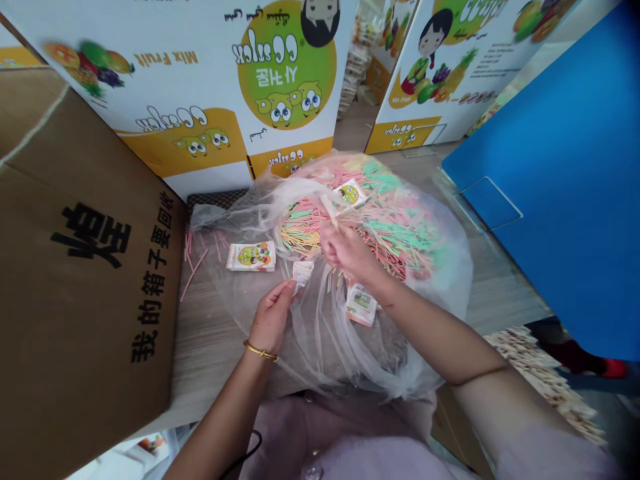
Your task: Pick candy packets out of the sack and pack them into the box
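Note:
My left hand point(274, 315), with a gold bangle at the wrist, pinches a small printed paper packet point(302, 272) between thumb and fingers. My right hand point(350, 253) is closed just above a heap of thin pink, green and yellow candy sticks point(385, 230); what its fingers hold is too small to make out. The sticks lie in a large, clear plastic bag point(320, 347) spread open on the table. One packet point(350, 193) rests on the heap, and another packet point(361, 305) lies below my right wrist. A small stack of packets point(251, 257) is on the bag's left side.
A brown carton point(100, 267) stands at the left, and white-and-yellow printed boxes point(190, 87) are at the back. To the right is a blue panel point(555, 173) with a wire handle. Loose pink sticks point(194, 273) lie on the grey table point(200, 360).

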